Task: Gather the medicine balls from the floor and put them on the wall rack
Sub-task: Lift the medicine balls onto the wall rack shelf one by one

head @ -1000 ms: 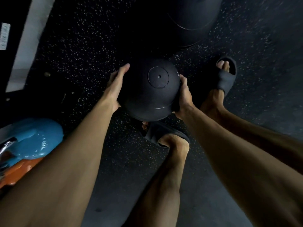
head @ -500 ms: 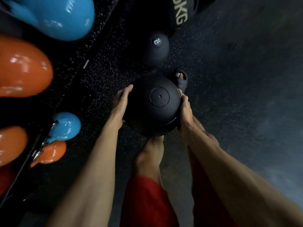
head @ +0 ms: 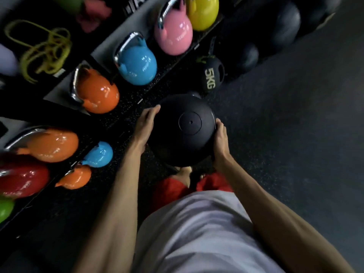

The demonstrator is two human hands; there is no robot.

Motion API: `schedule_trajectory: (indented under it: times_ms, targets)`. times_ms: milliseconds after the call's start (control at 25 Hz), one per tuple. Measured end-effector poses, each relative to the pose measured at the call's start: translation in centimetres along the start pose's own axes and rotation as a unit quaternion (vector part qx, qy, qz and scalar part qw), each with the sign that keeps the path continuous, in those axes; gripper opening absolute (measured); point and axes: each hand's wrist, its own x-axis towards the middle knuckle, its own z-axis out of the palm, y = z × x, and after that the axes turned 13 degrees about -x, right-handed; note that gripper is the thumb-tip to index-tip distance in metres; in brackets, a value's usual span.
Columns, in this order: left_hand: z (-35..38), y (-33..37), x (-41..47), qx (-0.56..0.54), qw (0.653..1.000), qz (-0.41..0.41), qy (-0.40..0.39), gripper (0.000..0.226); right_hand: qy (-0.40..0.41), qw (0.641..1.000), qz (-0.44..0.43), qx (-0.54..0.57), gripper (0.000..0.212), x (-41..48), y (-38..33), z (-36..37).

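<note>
Medicine ball (head: 183, 133) raised; left hand (head: 144, 125) flat, right hand (head: 221, 140) cupping its sides.

Matt rubbery medicine ball (head: 183, 129), glossy kettlebells (head: 136, 66)

i read "5kg" in pale letters on the black handled ball (head: 211, 75) lying just beyond the medicine ball (head: 185, 131). far beyond that medicine ball, to its left, white lettering on a dark panel (head: 136, 6) is too blurred to read.
</note>
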Motion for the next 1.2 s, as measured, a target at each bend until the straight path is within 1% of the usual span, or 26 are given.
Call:
schedule_trajectory:
  times_ms: [120,240,360,440,520,600,680,760,840,920,1000,1080,1200]
  targets:
    - [-0.6,-1.3,-4.4,-0.055,0.997,0.033,0.042,0.039,-0.039,0.998,-0.042,-0.016,0.047,-2.7,-1.2,-1.5]
    - [-0.9,-2.7,-9.2,-0.106,0.99,0.042,0.078,0.057,-0.081,0.991,-0.097,-0.043,0.04,-5.2,-1.9,-2.9]
    - [-1.4,-2.5,-13.7,-0.148,0.977,0.08,0.129,0.06,-0.112,0.976,-0.173,-0.071,0.037,-7.8,-2.9,-3.7]
    - [-2.0,-2.1,-17.0,-0.169,0.967,0.112,0.156,0.062,-0.12,0.963,-0.225,-0.085,0.041,-10.1,-4.0,-3.6]
    - [-2.8,-1.4,-19.7,-0.189,0.957,0.145,0.167,0.064,-0.125,0.953,-0.26,-0.089,0.048,-12.0,-5.5,-3.0]
    - [-4.1,-0.2,-22.7,-0.22,0.938,0.192,0.185,0.067,-0.157,0.935,-0.307,-0.087,0.046,-15.1,-7.6,-2.2]
    - [-5.7,2.0,-25.4,-0.257,0.912,0.252,0.198,0.063,-0.187,0.911,-0.36,-0.072,0.045,-18.5,-10.2,-0.9]
    - [-7.7,4.4,-28.0,-0.284,0.884,0.299,0.221,0.061,-0.196,0.885,-0.417,-0.062,0.044,-22.1,-12.8,0.8]
    - [-9.6,6.8,-30.1,-0.286,0.861,0.341,0.246,0.059,-0.204,0.864,-0.458,-0.054,0.043,-25.2,-15.2,2.5]
    - [-12.4,9.1,-32.1,-0.289,0.834,0.39,0.26,0.057,-0.225,0.844,-0.484,-0.054,0.048,-28.5,-17.4,4.8]
    - [-15.6,11.3,-34.0,-0.293,0.817,0.413,0.277,0.06,-0.241,0.826,-0.507,-0.055,0.049,-32.1,-19.5,7.6]
    - [-18.9,13.2,-35.8,-0.295,0.805,0.422,0.294,0.063,-0.241,0.813,-0.528,-0.047,0.042,-35.4,-21.2,10.8]
    - [-24.1,15.4,-37.7,-0.294,0.786,0.462,0.287,0.065,-0.257,0.8,-0.542,-0.028,0.033,-39.7,-23.0,15.2]
